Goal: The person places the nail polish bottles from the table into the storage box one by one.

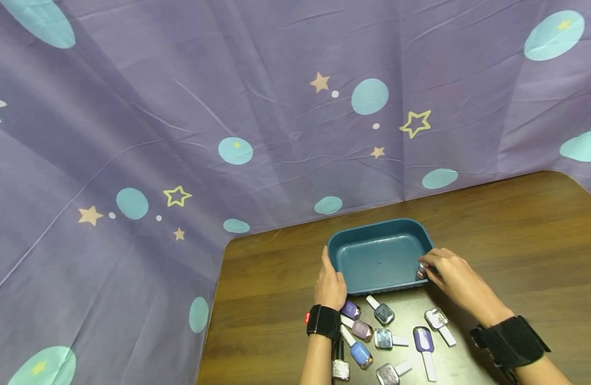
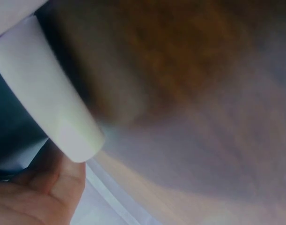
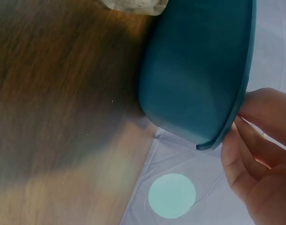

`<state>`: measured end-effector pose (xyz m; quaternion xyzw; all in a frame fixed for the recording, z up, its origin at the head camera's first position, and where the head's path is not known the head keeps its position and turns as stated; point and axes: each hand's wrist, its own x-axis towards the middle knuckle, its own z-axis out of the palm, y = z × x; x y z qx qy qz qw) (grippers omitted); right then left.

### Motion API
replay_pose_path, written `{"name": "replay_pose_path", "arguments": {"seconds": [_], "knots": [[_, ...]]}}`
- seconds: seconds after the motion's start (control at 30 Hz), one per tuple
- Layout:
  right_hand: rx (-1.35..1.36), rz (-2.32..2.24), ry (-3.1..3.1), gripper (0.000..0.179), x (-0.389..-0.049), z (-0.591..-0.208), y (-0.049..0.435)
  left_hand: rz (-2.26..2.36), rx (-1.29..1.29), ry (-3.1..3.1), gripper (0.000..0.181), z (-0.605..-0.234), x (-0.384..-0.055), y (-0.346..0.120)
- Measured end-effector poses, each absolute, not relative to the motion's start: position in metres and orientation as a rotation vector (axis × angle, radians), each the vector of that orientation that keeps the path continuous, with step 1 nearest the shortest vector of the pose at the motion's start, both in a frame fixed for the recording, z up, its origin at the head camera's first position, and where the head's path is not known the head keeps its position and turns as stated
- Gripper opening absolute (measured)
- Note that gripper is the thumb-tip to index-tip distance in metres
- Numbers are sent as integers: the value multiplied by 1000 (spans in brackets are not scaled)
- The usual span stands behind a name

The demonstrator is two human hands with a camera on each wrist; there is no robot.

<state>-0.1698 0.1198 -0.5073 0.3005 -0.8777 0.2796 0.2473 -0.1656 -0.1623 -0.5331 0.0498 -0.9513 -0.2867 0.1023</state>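
Observation:
A teal plastic bin stands on the table. My left hand grips its left wall near the front corner, fingers along the outside and thumb at the rim. Inside the front right corner, a small nail polish bottle is between the fingertips of my right hand, which reaches over the rim. In the right wrist view, the right hand is at the bin's rim, and the bottle is hidden. The left wrist view has a white cap close to the camera, beside the left hand.
Several nail polish bottles lie in front of the bin, including a purple one, a blue one and a silvery one. Behind the wooden table hangs a purple curtain with stars and dots.

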Motion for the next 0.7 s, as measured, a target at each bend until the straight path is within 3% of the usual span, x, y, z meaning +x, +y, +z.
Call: {"name": "replay_pose_path", "arguments": {"seconds": [0.7], "knots": [[782, 747, -2445, 27, -165, -492, 115, -847, 150, -2810, 70, -533, -165, -162]]}}
